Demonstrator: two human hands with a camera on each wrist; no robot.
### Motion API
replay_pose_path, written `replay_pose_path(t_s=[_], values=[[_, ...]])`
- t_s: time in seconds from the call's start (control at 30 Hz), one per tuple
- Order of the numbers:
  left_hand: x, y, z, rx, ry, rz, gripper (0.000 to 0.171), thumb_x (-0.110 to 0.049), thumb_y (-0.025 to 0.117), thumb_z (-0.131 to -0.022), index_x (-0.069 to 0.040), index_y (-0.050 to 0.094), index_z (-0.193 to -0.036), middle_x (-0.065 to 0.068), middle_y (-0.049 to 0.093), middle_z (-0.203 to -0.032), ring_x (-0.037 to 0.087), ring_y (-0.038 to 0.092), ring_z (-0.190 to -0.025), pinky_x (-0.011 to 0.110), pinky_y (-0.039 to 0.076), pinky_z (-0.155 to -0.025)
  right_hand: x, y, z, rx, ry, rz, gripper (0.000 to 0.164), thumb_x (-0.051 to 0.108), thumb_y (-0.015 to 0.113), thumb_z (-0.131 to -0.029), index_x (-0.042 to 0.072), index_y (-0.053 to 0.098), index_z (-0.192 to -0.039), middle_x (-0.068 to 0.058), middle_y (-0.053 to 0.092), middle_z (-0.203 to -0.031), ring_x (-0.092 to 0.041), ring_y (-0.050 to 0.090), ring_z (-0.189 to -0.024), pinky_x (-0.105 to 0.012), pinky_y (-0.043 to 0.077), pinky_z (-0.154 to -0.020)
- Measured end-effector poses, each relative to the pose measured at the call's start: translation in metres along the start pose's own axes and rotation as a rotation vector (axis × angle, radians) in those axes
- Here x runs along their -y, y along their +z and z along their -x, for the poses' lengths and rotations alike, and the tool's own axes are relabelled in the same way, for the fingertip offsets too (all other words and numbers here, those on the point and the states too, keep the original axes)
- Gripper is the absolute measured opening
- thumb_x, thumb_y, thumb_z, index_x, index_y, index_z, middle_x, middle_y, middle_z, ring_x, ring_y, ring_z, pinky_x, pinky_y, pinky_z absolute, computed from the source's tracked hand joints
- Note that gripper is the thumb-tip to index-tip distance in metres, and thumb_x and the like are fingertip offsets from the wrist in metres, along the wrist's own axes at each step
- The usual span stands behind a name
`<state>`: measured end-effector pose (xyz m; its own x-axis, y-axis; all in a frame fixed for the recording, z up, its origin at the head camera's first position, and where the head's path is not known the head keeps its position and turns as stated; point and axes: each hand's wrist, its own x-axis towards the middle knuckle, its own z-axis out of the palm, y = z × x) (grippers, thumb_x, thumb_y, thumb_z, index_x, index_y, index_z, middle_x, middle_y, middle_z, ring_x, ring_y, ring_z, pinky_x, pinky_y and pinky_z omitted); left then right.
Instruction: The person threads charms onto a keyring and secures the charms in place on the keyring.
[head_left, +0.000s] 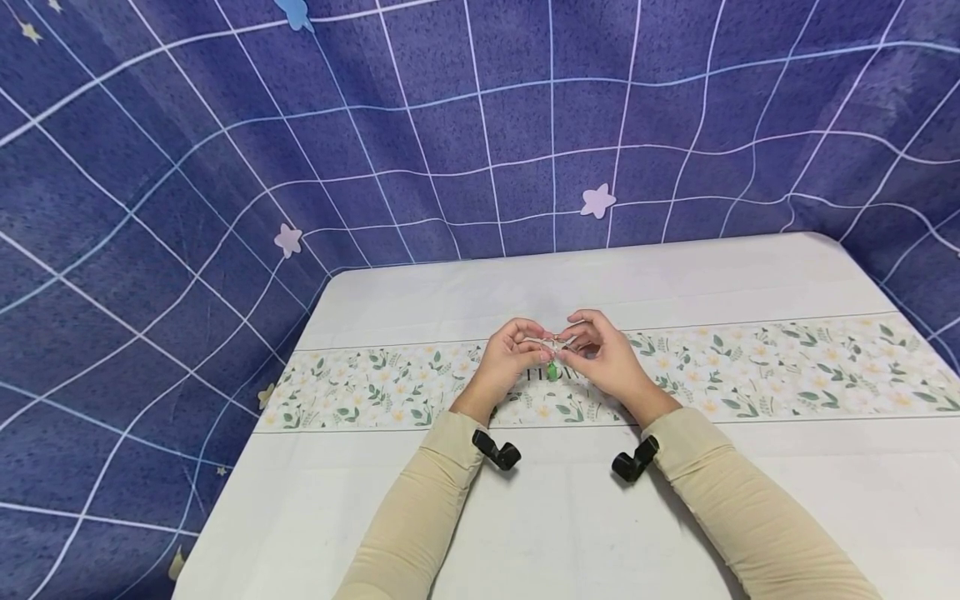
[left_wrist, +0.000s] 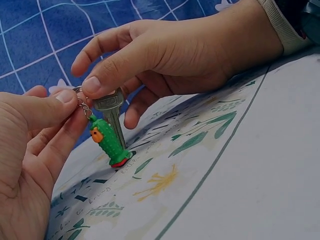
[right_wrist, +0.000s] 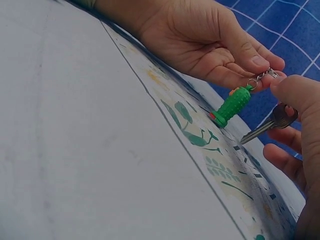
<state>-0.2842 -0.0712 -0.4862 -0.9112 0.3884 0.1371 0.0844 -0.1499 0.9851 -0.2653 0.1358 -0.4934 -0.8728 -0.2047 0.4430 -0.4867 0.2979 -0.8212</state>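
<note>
My left hand (head_left: 506,362) and right hand (head_left: 609,360) meet above the table's middle, thumbs almost touching. Between them hangs a keychain with a green cactus-like charm (left_wrist: 107,142) that has an orange patch and a red base. A short metal chain (right_wrist: 259,78) links the charm to a split ring (right_wrist: 272,73), mostly hidden by fingertips. The left thumb and fingers pinch the ring from one side; the right thumb and fingers pinch it from the other. A metal key (right_wrist: 270,124) dangles beside the charm, its head close under the right thumb.
The table (head_left: 555,517) has a white cover with a floral band (head_left: 375,387) running across it under the hands. Behind and to the left hangs a blue curtain (head_left: 450,125) with a grid and stars. A black wrist mount (head_left: 497,450) sits at the left cuff, another (head_left: 635,458) at the right.
</note>
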Motion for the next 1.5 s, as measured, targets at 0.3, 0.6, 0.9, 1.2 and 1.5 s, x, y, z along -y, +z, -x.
replay_pose_path(t_s=[0.3, 0.6, 0.9, 1.2, 1.5], values=[[0.0, 0.001, -0.002, -0.022, 0.013, 0.035, 0.034, 0.016, 0.063, -0.091, -0.004, 0.057, -0.117, 0.005, 0.067, -0.112, 0.015, 0.07, -0.091, 0.031, 0.059, -0.081, 0.002, 0.0, 0.0, 0.028, -0.007, -0.135, 0.055, 0.0, 0.075, -0.089, 0.007, 0.048, -0.136, -0.014, 0.071, -0.119, -0.031, 0.07, -0.096, -0.029, 0.059, -0.079], [0.0, 0.001, -0.001, -0.015, 0.023, 0.051, 0.035, 0.017, 0.061, -0.091, -0.005, 0.056, -0.117, 0.003, 0.067, -0.11, 0.015, 0.07, -0.091, 0.03, 0.059, -0.081, 0.018, -0.003, 0.0, 0.03, 0.004, -0.138, 0.051, -0.011, 0.069, -0.089, -0.004, 0.048, -0.134, -0.024, 0.069, -0.118, -0.033, 0.069, -0.092, -0.027, 0.058, -0.078], [0.002, 0.0, -0.002, -0.009, 0.033, 0.055, 0.036, 0.018, 0.061, -0.09, -0.006, 0.056, -0.117, 0.003, 0.067, -0.111, 0.014, 0.07, -0.09, 0.029, 0.059, -0.081, 0.003, 0.001, 0.0, -0.002, -0.006, -0.092, 0.048, -0.003, 0.075, -0.088, 0.005, 0.051, -0.128, -0.013, 0.073, -0.113, -0.017, 0.069, -0.087, -0.024, 0.057, -0.075], [0.001, 0.0, -0.001, 0.003, 0.021, 0.023, 0.035, 0.016, 0.062, -0.091, -0.005, 0.056, -0.118, 0.003, 0.067, -0.112, 0.016, 0.07, -0.092, 0.031, 0.059, -0.081, 0.005, 0.001, 0.001, -0.004, 0.035, -0.073, 0.048, 0.0, 0.078, -0.087, 0.006, 0.052, -0.127, -0.013, 0.072, -0.11, -0.022, 0.07, -0.086, -0.025, 0.057, -0.075], [0.001, 0.0, -0.001, 0.009, 0.024, 0.038, 0.036, 0.017, 0.062, -0.091, -0.004, 0.055, -0.119, 0.003, 0.067, -0.11, 0.015, 0.07, -0.091, 0.03, 0.059, -0.081, 0.018, 0.001, 0.001, 0.015, 0.036, -0.102, 0.049, -0.008, 0.074, -0.087, -0.004, 0.049, -0.129, -0.026, 0.068, -0.113, -0.035, 0.07, -0.086, -0.033, 0.06, -0.076]])
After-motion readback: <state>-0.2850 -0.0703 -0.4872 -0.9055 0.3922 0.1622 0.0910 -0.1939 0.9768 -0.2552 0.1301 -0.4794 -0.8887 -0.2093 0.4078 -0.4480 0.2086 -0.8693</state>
